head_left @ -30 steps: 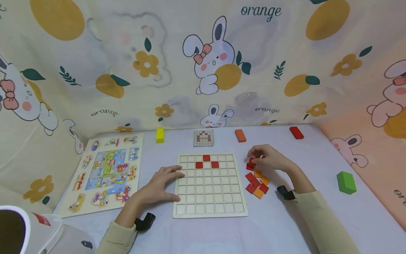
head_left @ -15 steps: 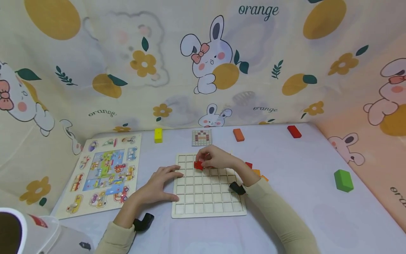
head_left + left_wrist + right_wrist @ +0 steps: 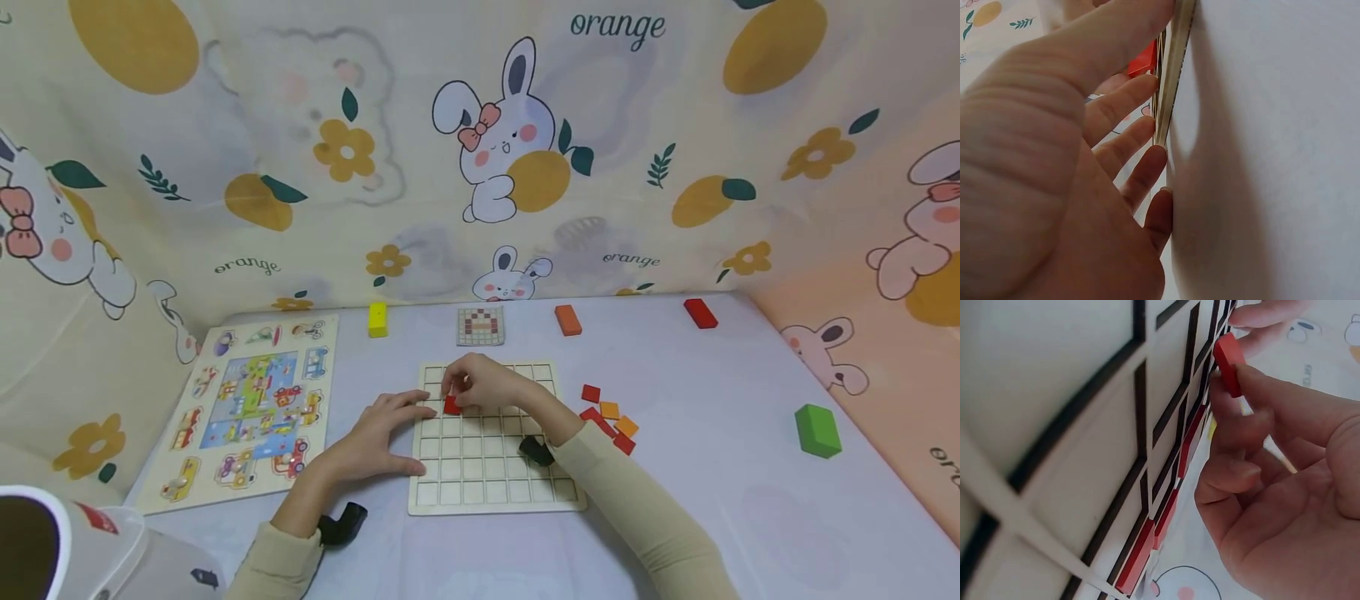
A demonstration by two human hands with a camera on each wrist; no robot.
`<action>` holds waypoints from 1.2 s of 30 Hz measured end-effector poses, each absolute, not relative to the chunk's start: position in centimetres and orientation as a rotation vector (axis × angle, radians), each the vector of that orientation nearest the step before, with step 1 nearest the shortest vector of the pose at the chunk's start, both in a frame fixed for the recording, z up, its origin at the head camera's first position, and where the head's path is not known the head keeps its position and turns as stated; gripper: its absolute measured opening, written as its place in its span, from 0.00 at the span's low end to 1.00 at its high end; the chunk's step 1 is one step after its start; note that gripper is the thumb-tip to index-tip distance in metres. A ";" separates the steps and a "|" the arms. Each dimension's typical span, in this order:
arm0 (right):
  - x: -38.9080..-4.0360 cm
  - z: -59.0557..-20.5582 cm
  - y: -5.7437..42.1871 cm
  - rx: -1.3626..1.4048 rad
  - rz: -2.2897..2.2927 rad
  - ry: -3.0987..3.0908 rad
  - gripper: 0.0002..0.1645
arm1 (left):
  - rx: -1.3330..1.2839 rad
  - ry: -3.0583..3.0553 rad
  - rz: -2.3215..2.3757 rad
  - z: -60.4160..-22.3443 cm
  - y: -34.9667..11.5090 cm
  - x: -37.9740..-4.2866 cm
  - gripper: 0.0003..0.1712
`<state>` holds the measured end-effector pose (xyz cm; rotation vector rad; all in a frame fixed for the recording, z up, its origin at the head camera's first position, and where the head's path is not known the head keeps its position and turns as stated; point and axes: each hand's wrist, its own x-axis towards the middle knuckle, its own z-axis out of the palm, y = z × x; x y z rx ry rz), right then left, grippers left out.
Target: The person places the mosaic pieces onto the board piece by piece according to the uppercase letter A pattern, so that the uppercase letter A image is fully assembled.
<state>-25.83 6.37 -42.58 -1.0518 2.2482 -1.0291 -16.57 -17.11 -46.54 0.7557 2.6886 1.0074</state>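
My right hand [image 3: 487, 385] pinches a red square tile [image 3: 452, 406] between thumb and fingertips. That tile is over the left part of the white gridded board [image 3: 495, 492]. In the right wrist view the pinched tile [image 3: 1230, 365] is tilted at the board's surface, and other red tiles [image 3: 1136, 556] sit in board squares nearby; from the head these are hidden behind the hand. My left hand [image 3: 367, 437] has its fingers and thumb spread along the board's left edge. The left wrist view shows the left fingertips [image 3: 1147, 165] at the board's side.
Loose red and orange tiles [image 3: 609, 410] lie right of the board, partly behind my sleeve. A small pattern card [image 3: 481, 327] lies beyond it. Yellow [image 3: 378, 320], orange [image 3: 567, 320], red [image 3: 701, 313] and green [image 3: 819, 431] blocks, a picture puzzle [image 3: 247, 408] and a white container [image 3: 165, 550] stand around.
My right hand has moved left from the loose tiles to the board with a red tile, then a little further left and nearer. The left hand has stayed at the board's edge.
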 end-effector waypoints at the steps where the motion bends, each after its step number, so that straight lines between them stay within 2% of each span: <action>1: -25.8 -42.5 6.4 -1.045 -1.013 2.261 0.09 | 0.759 2.690 1.008 -46.5 -17.1 -16.6 0.44; 12: -25.7 -41.8 7.8 -1.049 -0.994 2.322 0.16 | 0.746 2.698 0.992 -46.4 -16.9 -16.7 0.46; 18: -25.9 -41.0 14.4 -1.040 -1.166 2.310 0.18 | 0.725 2.693 0.967 -46.4 -16.6 -16.7 0.47; 26: -25.6 -42.3 24.4 -0.719 -1.158 2.384 0.22 | 0.722 2.704 0.967 -46.4 -16.7 -16.6 0.47; 36: -25.7 -43.7 26.2 -0.703 -1.074 2.439 0.19 | 0.741 2.692 1.004 -46.3 -16.9 -16.4 0.46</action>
